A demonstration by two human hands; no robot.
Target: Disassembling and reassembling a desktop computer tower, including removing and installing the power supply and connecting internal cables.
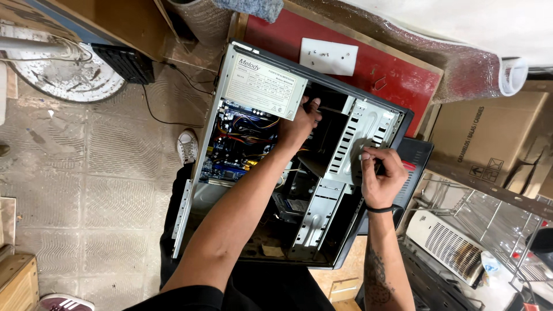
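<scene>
Right hand (381, 173) nearest, fingers curled on silver drive cage (364, 133) edge. Left hand (299, 122) inside open PC case (403, 124) w/ fingers bent beside power supply (262, 86); grip unclear.

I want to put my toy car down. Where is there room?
On the bare tiled floor left of the open computer case, beside the white shoe. Inside the case it's crowded with wires and both hands.

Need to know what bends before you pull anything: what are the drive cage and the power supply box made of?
Drive cage: looks like bare sheet steel, dull grey, with punched slots and folded edges. The right hand rests on it. Power supply box: seemingly the same grey sheet metal, with a paper label on its face.
</scene>
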